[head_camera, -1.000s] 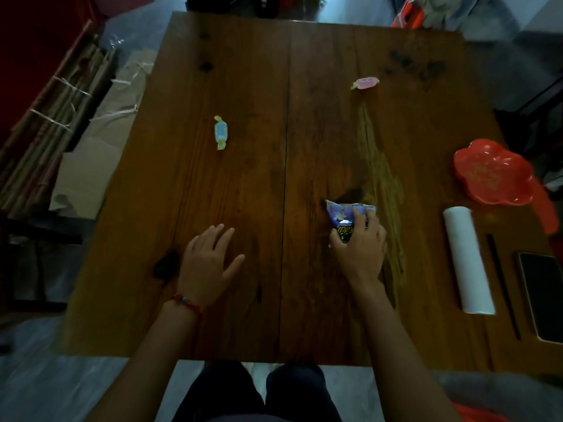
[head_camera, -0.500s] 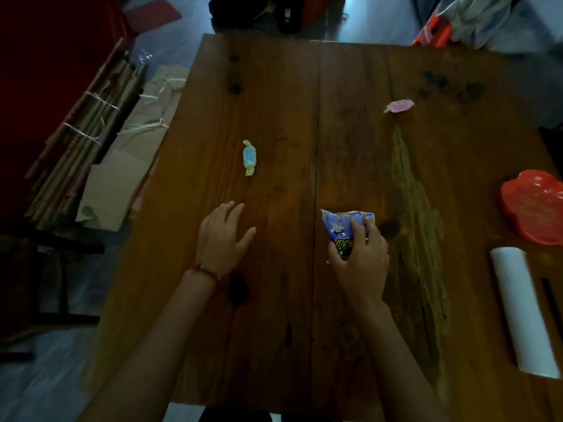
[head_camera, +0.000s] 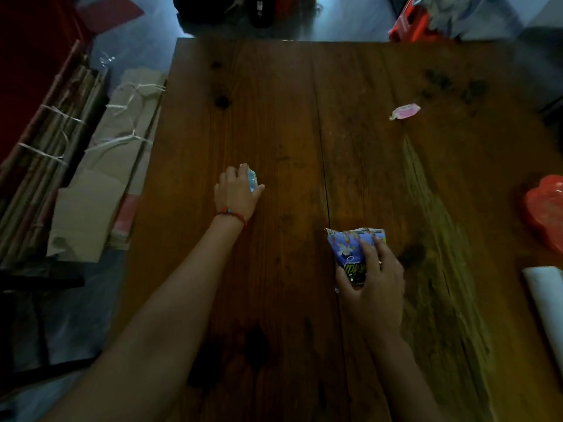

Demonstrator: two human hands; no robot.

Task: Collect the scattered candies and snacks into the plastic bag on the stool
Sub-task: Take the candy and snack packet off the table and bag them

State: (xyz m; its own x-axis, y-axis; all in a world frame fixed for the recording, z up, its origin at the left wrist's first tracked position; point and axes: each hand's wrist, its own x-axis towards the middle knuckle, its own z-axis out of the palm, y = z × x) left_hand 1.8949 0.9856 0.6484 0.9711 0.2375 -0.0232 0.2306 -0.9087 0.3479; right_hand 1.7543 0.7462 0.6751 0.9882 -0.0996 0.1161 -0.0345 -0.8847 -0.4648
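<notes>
The blue candy (head_camera: 252, 178) lies on the tabletop (head_camera: 289, 132) under the left hand (head_camera: 236, 191), whose fingers curl round it. The right hand (head_camera: 373, 281) grips the purple snack packet (head_camera: 350, 248) (near the front edge), while the pink candy (head_camera: 404, 111) sits well apart, farther back.

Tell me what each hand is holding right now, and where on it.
The right hand grips the snack packet by its near end. The left hand closes round the blue candy, covering most of it.
</notes>
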